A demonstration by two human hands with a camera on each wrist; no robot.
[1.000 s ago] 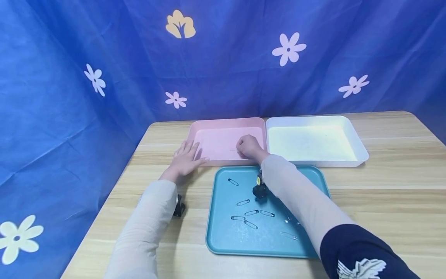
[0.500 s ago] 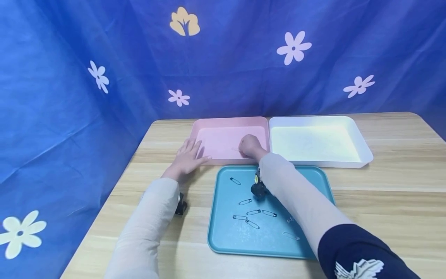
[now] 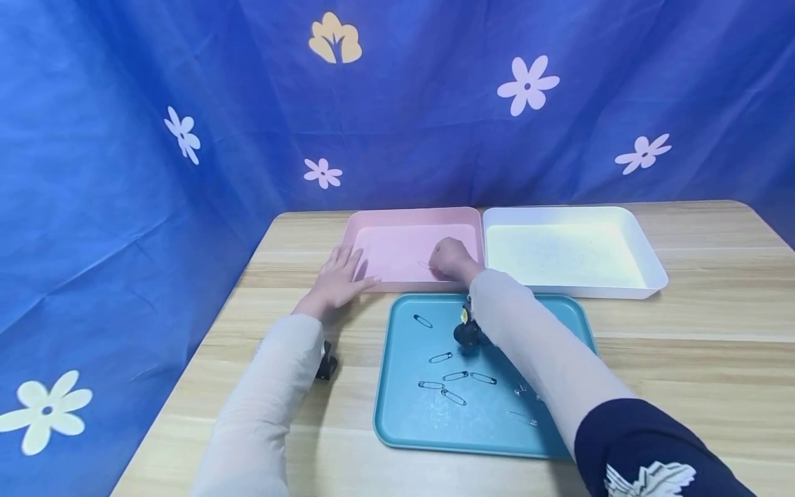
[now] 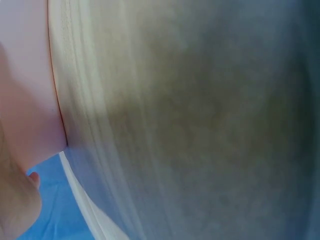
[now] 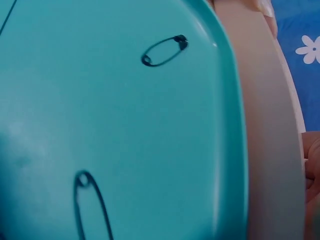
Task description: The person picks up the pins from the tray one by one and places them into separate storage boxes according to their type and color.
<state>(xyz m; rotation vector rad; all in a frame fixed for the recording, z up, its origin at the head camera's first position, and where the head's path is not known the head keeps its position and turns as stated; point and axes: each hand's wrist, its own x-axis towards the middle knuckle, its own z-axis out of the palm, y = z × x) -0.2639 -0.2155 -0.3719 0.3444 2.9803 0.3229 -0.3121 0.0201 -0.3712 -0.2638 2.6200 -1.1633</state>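
My right hand (image 3: 455,259) reaches into the pink tray (image 3: 413,286), fingers curled down toward its floor near the front right corner. A pale, thin safety pin (image 3: 424,264) sticks out at the fingertips, pinched as far as I can see; the fingertips are hidden. Over the front left corner of the pink tray lies my left hand (image 3: 335,281), fingers spread and straight, touching the rim. Several dark safety pins (image 3: 440,357) are scattered on the blue tray (image 3: 428,435) beneath my right forearm. In the right wrist view one dark safety pin (image 5: 165,51) lies near the tray's edge.
A white tray (image 3: 559,291) stands to the right of the pink one, side by side. Silver safety pins (image 3: 522,418) lie at the right of the blue tray, partly under the sleeve. A blue flowered curtain (image 3: 404,103) hangs behind the wooden table (image 3: 695,331).
The whole head view has shifted slightly right. The pale pin at my right fingertips has tilted from nearly level to slanted. My left hand stays on the tray corner.
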